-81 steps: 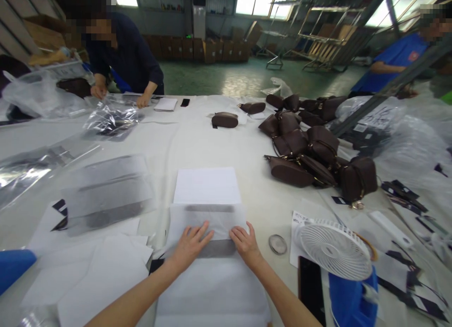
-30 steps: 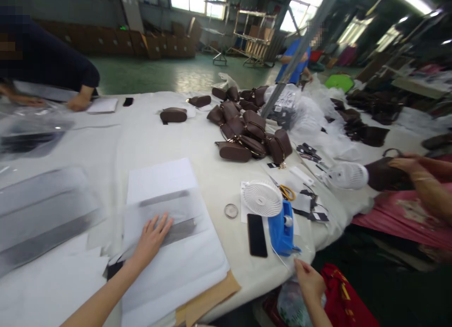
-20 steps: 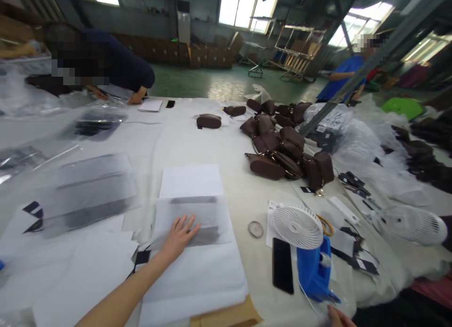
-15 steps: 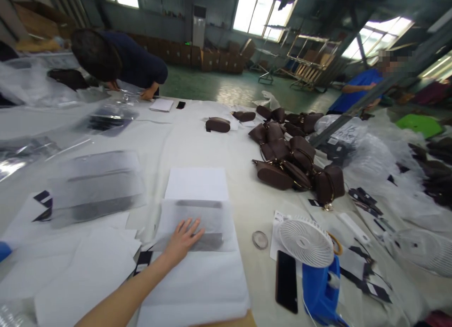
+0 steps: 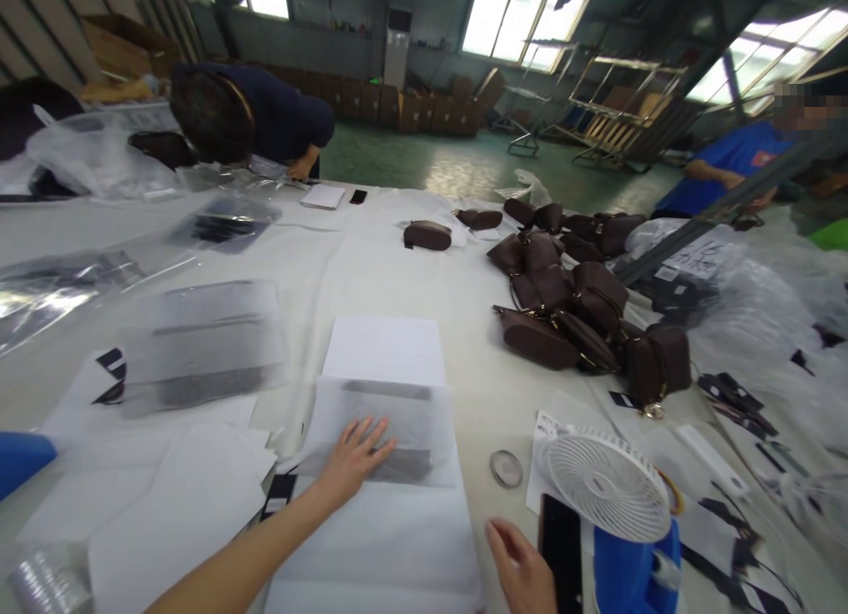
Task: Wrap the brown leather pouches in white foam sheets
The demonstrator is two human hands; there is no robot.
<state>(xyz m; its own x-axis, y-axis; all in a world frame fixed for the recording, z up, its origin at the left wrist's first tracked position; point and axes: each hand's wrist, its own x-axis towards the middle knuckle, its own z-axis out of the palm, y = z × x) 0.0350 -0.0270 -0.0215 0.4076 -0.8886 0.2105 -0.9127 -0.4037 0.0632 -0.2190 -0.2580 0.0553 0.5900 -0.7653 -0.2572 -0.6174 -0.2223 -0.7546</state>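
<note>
My left hand (image 5: 359,458) lies with spread fingers on a translucent wrapped sheet with grey bands (image 5: 390,411), which rests on a stack of white paper (image 5: 397,534). Low in the view, my right hand (image 5: 520,568) is above the table between the paper stack and a black phone (image 5: 562,552). Its fingers are bent together, and anything in them is too small or hidden to make out. A round clear disc (image 5: 506,469) lies just beyond this hand.
Brown pouches (image 5: 543,287) are heaped at the right, behind a white and blue fan (image 5: 609,486). More translucent sheets (image 5: 205,340) and loose white papers (image 5: 178,499) cover the left. Two people, in dark blue (image 5: 278,110) and blue (image 5: 722,168), are across the table.
My right hand has come into view at the bottom, beside the phone. My left hand stays on the translucent sheet. The view has shifted left, so things appear farther right.
</note>
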